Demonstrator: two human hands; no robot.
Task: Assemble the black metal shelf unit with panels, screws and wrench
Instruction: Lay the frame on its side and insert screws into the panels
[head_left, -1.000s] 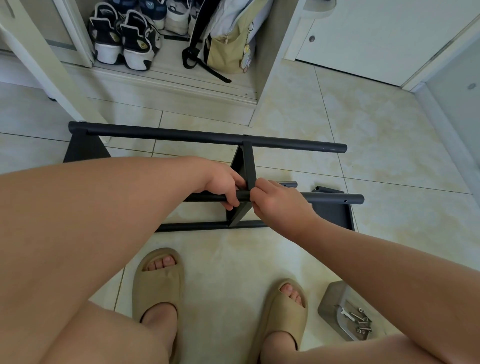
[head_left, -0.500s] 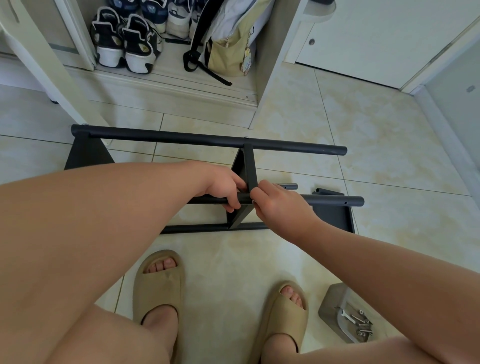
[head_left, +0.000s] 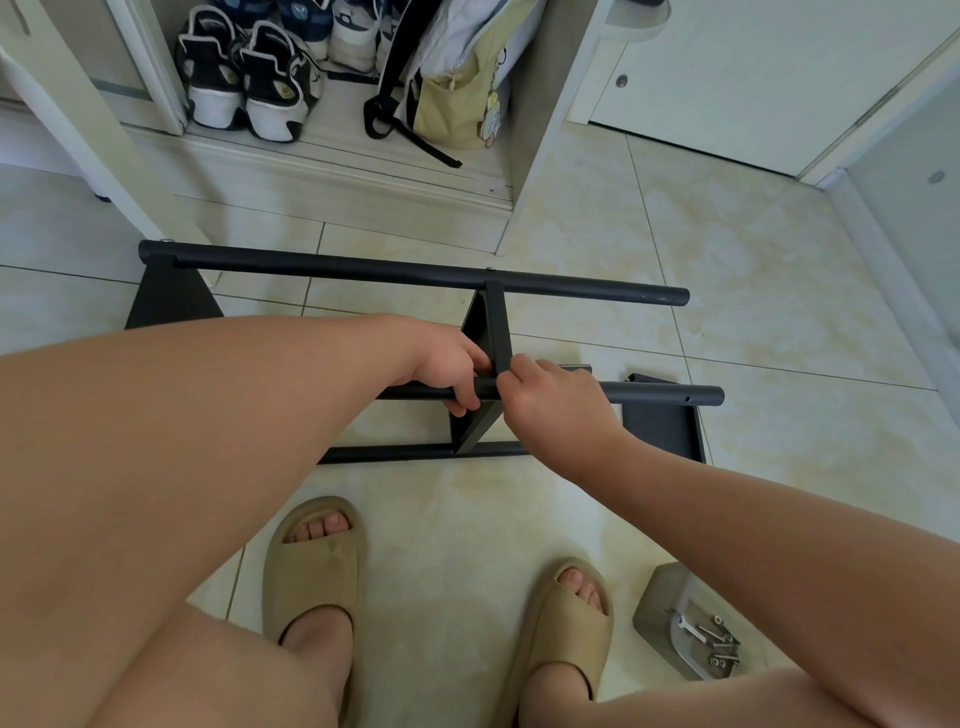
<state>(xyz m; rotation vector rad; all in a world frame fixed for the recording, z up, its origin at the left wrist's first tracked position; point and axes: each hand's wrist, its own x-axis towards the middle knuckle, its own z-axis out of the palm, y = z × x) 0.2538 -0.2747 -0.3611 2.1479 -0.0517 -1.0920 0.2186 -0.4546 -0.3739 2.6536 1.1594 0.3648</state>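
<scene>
The black metal shelf unit lies on its side on the tiled floor. Its far pole (head_left: 415, 273) runs left to right, and a middle panel (head_left: 491, 332) stands on edge between that pole and the near pole (head_left: 670, 394). My left hand (head_left: 452, 371) grips the near pole just left of the panel joint. My right hand (head_left: 550, 400) is closed at the joint itself, fingertips pinched on something too small to see. Another black panel (head_left: 665, 428) lies flat behind my right hand. A steel tray (head_left: 657, 605) at lower right holds a small wrench (head_left: 688, 629) and several screws (head_left: 722, 649).
An open cabinet at the back holds sneakers (head_left: 249, 83) and a beige bag (head_left: 452, 98). A white door (head_left: 753, 78) stands at the back right. My feet in tan slides (head_left: 311, 571) rest on the floor just in front of the frame.
Both hands stay at the joint on the near pole. The right hand's fingers have shifted slightly. The view has dipped a little.
</scene>
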